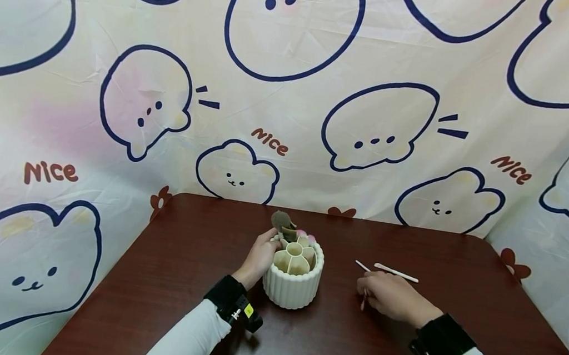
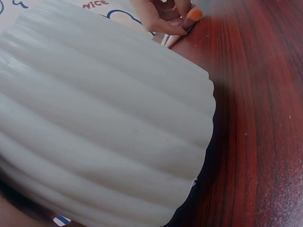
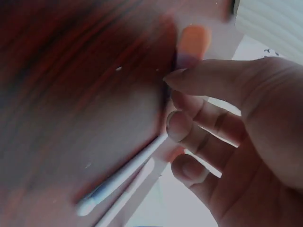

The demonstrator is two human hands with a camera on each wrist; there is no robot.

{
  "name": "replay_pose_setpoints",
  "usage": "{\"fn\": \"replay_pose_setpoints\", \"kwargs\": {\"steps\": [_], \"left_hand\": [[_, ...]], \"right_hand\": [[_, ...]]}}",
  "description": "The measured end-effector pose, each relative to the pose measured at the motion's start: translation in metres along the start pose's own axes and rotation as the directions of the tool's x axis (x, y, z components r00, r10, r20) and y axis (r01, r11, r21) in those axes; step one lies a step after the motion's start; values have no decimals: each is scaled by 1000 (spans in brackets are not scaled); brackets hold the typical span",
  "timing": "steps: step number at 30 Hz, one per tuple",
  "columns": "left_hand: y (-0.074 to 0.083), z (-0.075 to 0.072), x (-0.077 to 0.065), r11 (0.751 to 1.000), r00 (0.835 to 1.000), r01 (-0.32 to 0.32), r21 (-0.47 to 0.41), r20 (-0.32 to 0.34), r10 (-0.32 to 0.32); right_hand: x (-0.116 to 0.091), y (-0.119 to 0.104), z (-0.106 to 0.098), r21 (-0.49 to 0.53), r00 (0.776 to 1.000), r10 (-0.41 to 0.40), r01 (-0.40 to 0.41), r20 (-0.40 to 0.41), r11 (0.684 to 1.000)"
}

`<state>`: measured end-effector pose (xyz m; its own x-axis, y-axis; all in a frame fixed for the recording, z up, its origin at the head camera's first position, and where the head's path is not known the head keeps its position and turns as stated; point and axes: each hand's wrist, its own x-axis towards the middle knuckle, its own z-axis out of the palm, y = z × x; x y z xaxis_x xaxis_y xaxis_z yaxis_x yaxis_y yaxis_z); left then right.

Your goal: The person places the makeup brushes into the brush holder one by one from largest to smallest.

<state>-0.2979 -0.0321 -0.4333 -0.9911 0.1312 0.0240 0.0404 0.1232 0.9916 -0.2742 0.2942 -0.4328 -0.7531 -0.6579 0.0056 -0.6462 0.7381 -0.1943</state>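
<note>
In the head view a white ribbed holder [image 1: 292, 287] stands upright on the table, its inside split into petal-shaped compartments. My left hand [image 1: 260, 258] grips its left side near the rim; the holder's wall [image 2: 109, 113] fills much of the left wrist view and hides most of that hand. To the holder's right, my right hand [image 3: 213, 113] pinches a slim brush-like stick [image 3: 193, 45] with an orange end, between thumb and fingertips just above the tabletop. Two thin white sticks [image 3: 125, 172] lie close by; I cannot tell whether the nearer one joins the pinched piece.
A grey-green ornament [image 1: 283, 222] and small pink pieces [image 1: 305, 235] rise from the holder's back rim. The dark wooden table [image 1: 200, 232] ends at a cloth backdrop [image 1: 289, 116] printed with cartoon outlines. The farther white stick [image 1: 397, 273] lies beyond my right hand.
</note>
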Motion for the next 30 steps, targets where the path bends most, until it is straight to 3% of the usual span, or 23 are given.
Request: {"fn": "replay_pose_setpoints", "kwargs": {"steps": [4, 10, 19, 24, 30], "left_hand": [[-1, 0, 0, 1000, 1000, 0, 1, 1, 0], [1, 0, 0, 1000, 1000, -11, 5, 0, 11], [0, 0, -2, 1000, 1000, -9, -9, 3, 9], [0, 0, -2, 1000, 1000, -8, -2, 0, 8], [1, -1, -1, 1000, 1000, -5, -5, 2, 5]], "right_hand": [[5, -4, 0, -47, 1000, -12, 12, -9, 999], [8, -6, -2, -5, 1000, -9, 9, -19, 1000], [10, -18, -22, 107, 987, -47, 64, -154, 992], [15, -37, -49, 207, 943, -68, 141, -327, 968], [22, -61, -73, 343, 881, -66, 250, -468, 905]]}}
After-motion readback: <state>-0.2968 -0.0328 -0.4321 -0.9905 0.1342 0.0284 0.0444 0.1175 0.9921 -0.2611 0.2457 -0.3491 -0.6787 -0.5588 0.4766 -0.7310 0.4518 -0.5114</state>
